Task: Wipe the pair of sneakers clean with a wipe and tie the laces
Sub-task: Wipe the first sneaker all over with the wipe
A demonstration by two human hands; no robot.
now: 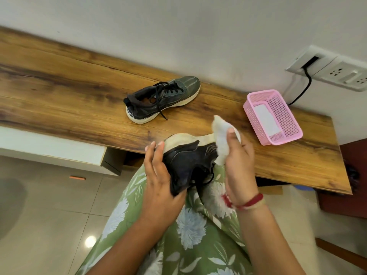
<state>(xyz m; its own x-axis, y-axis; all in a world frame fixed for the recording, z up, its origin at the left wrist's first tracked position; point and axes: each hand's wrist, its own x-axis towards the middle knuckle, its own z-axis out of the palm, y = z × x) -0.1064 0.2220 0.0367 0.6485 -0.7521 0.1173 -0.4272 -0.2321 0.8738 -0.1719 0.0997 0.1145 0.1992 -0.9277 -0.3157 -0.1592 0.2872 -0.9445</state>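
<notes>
One dark sneaker (188, 163), pale sole (178, 138), white wipe (222, 135)

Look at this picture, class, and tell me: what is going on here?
A person's left hand grips one dark sneaker over the lap, while the right hand holds a white wipe against it. The other sneaker sits on the wooden table, laces untied. A pink basket stands further right.
</notes>
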